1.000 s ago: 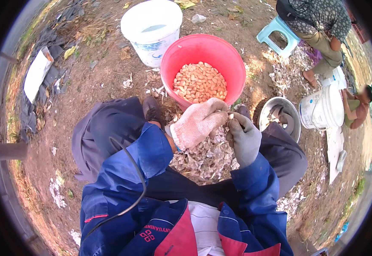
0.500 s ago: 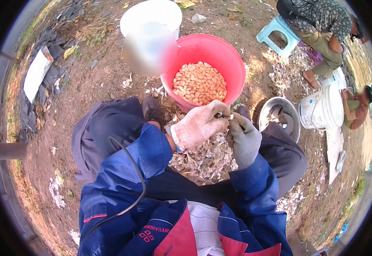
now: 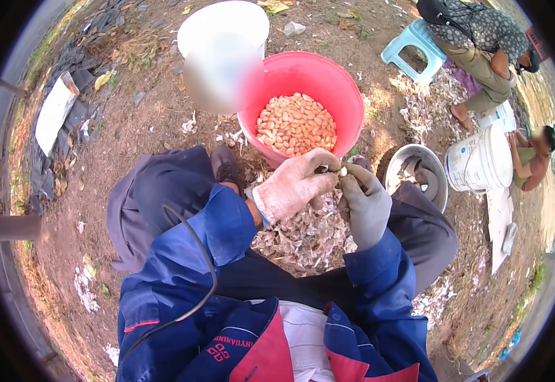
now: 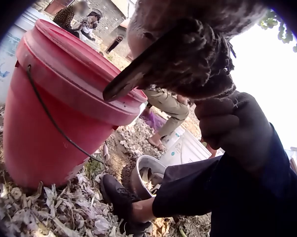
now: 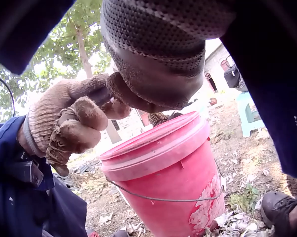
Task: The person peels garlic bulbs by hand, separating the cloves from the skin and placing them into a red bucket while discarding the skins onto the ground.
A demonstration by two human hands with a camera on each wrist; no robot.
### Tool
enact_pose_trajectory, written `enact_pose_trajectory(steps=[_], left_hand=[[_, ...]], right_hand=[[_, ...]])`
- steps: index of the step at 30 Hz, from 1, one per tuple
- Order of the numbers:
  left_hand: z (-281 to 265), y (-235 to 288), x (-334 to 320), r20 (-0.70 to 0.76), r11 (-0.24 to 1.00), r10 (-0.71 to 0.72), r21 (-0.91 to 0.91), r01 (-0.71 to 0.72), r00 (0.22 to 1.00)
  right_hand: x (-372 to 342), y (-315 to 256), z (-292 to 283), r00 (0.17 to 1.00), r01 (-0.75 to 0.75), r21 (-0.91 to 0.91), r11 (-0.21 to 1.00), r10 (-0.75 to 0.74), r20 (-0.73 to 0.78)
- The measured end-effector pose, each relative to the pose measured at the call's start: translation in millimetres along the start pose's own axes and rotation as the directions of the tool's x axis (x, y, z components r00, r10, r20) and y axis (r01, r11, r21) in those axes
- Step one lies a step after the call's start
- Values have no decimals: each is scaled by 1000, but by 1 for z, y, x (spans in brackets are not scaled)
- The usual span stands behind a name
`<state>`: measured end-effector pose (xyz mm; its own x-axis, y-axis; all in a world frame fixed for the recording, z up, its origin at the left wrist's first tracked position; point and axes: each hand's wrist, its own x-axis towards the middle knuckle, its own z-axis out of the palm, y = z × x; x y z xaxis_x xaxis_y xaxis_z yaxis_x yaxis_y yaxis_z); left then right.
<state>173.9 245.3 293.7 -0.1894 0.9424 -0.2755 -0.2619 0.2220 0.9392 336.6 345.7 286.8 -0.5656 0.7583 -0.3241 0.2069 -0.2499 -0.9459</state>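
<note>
My left hand [image 3: 295,186], in a pale pink glove, is curled round a flat dark tool [image 4: 126,81], whose end sticks out in the left wrist view. Grey-gloved, my right hand [image 3: 367,204] pinches a small whitish clove [image 3: 343,172] between thumb and fingers. The fingertips of both hands meet at the clove, just below the near rim of a red bucket [image 3: 347,83]. Many peeled tan cloves [image 3: 296,124] lie in that bucket. Beneath the hands is a heap of dry papery skins [image 3: 303,245].
A white bucket [image 3: 252,22], partly blurred, stands behind the red one. To the right are a metal bowl [image 3: 442,181] with scraps, another white bucket [image 3: 481,162] and a light blue stool [image 3: 411,48]. Two other people are at the right, one bent forward [image 3: 481,32].
Both hands stay together at nearly the same place, with small shifts of the fingers. The clove shows more plainly between them. The person at the upper right has changed posture.
</note>
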Motion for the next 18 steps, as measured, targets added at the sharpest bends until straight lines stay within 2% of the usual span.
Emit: enact_pose_trajectory(steps=[1, 2, 4, 5, 7, 8, 9, 10, 11, 13, 17, 18], left_hand=[[1, -1, 0, -21, 998, 30, 48, -29, 999], [1, -4, 1, -22, 999, 29, 46, -28, 999], [1, -11, 4, -28, 947, 188, 271, -174, 982], [1, -19, 6, -29, 948, 186, 270, -172, 982], [1, -26, 8, 34, 781, 475, 445, -439, 880], [0, -29, 7, 33, 781, 476, 443, -440, 879], [2, -18, 2, -1, 925, 295, 251, -286, 955], [3, -10, -2, 6, 994, 101, 45, -101, 995], [3, -5, -4, 6, 994, 102, 45, -102, 995], [2, 1, -6, 17, 993, -37, -111, 39, 999], [1, 0, -6, 29, 985, -46, -162, 50, 999], [1, -3, -4, 21, 996, -15, -92, 17, 1000]], right_hand=[[-2, -5, 3, 999, -12, -91, 996, 7, -52], [0, -1, 5, 999, -14, -92, 996, 9, -52], [4, 15, 8, 992, 60, -55, 997, -66, -112], [4, 18, 8, 992, 57, -56, 997, -63, -112], [5, 20, 7, 989, 92, -53, 994, -97, -113], [4, 17, 6, 989, 93, -55, 994, -98, -112], [1, 10, 6, 991, 70, -65, 995, -77, -106], [0, 6, 7, 993, 48, -75, 996, -56, -100], [-1, 5, 6, 993, 49, -75, 996, -57, -100], [-1, 4, 1, 997, 54, -8, 999, -54, -48], [4, 9, -6, 999, 2, 48, 999, -4, 42], [4, 9, -5, 999, -3, 51, 999, 1, 41]])
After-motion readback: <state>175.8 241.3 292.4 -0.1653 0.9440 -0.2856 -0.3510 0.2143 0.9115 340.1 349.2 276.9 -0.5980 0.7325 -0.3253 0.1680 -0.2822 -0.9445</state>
